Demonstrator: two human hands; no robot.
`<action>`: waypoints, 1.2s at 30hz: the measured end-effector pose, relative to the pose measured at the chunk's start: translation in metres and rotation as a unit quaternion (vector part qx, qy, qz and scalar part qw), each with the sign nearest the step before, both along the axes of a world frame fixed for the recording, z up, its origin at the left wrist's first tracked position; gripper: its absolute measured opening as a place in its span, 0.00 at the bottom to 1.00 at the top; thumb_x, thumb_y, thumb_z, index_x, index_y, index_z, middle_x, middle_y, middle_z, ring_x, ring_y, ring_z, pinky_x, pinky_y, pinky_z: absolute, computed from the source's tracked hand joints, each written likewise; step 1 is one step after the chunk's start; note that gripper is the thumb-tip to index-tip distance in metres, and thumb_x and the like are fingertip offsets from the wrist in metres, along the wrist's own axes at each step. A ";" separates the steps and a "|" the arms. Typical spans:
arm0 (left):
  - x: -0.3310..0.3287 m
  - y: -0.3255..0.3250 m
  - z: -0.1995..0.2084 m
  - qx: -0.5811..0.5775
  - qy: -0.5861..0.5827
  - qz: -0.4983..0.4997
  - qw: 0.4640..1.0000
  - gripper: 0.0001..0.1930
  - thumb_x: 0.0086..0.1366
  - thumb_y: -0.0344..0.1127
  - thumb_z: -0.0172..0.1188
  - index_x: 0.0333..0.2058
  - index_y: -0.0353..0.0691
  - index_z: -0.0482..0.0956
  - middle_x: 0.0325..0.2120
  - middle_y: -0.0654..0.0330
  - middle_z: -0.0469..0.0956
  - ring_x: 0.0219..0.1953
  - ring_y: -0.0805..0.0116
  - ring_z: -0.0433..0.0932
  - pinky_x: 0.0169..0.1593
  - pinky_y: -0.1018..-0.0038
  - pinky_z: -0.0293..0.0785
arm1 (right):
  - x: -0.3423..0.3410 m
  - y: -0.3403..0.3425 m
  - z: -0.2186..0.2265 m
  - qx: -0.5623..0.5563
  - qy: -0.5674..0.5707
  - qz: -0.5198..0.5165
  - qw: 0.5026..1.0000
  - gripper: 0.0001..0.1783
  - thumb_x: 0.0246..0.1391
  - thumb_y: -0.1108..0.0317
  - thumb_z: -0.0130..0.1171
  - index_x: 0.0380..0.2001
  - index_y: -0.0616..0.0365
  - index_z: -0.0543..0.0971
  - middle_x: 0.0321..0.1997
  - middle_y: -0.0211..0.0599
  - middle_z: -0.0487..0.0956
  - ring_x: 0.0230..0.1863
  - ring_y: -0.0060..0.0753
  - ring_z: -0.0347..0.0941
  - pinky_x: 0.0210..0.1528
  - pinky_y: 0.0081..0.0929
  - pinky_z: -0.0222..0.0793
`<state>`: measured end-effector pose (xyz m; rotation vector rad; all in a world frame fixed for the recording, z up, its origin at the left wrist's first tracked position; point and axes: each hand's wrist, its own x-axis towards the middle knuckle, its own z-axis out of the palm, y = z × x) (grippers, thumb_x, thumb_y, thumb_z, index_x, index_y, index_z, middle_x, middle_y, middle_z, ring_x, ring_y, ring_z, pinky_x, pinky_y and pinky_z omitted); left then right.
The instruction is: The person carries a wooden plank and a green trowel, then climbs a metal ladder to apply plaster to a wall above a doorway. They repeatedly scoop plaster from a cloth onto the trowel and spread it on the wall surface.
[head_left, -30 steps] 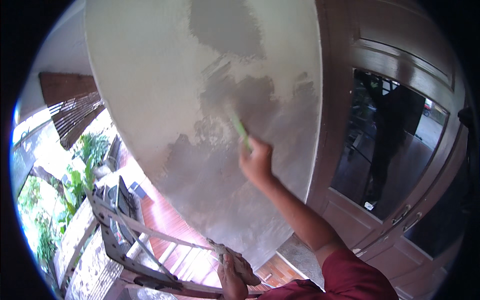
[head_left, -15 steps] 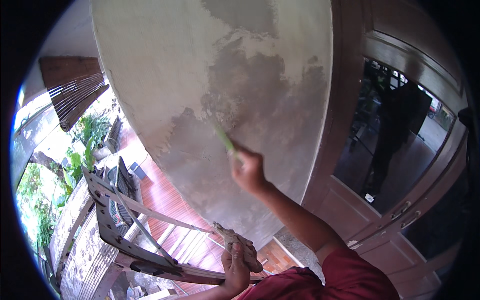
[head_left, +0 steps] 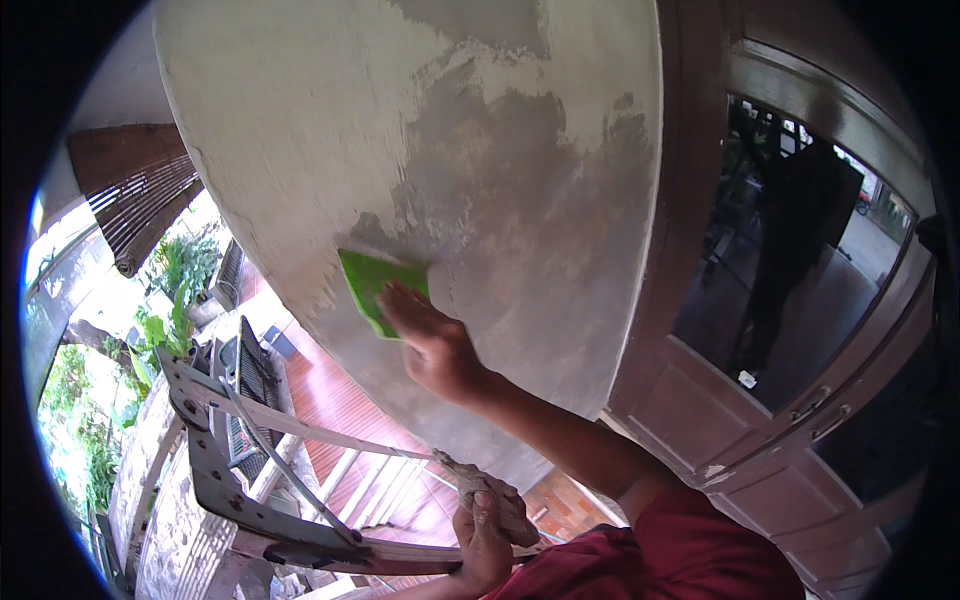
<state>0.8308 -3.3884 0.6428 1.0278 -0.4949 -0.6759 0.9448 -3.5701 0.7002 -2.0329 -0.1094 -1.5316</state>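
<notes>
Green scraper [head_left: 362, 283] is slanting up-left from the nearer right hand [head_left: 432, 342], which is gripping it over the wall [head_left: 540, 230], left of centre; bottom centre, the left hand [head_left: 484, 540] is clutching grey paste [head_left: 510, 512].

From the person's head, the single wide fisheye view faces a partly coated wall [head_left: 540, 230] near enough for the right hand [head_left: 440, 345] to work there, tilting down toward the tiled floor [head_left: 330, 375], with the glare-washed greenery [head_left: 153, 330] apparently much farther off.
</notes>
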 end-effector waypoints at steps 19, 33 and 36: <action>0.002 0.001 0.013 0.068 -0.018 -0.019 0.997 0.20 0.70 0.50 0.41 0.30 0.39 0.68 0.17 0.62 0.67 0.16 0.72 0.65 0.18 0.76 0.60 | 0.013 -0.109 0.043 -0.162 -0.037 -0.242 0.956 0.36 0.38 0.89 0.50 0.58 0.63 0.67 0.60 0.58 0.65 0.64 0.55 0.58 0.63 0.40 0.60; -0.002 -0.003 0.037 0.096 0.038 -0.041 0.994 0.19 0.69 0.51 0.43 0.31 0.41 0.66 0.16 0.64 0.64 0.15 0.74 0.61 0.18 0.78 0.56 | -0.053 -0.105 0.054 -0.051 -0.118 -0.187 0.974 0.35 0.39 0.91 0.47 0.55 0.59 0.72 0.56 0.49 0.71 0.55 0.46 0.70 0.52 0.30 0.72; -0.002 -0.005 0.036 0.092 0.048 -0.049 0.993 0.19 0.70 0.51 0.42 0.31 0.41 0.65 0.15 0.65 0.62 0.14 0.75 0.60 0.17 0.78 0.55 | -0.036 -0.144 0.105 -0.067 -0.156 -0.208 0.963 0.35 0.39 0.91 0.48 0.55 0.59 0.71 0.57 0.51 0.70 0.57 0.46 0.68 0.55 0.31 0.69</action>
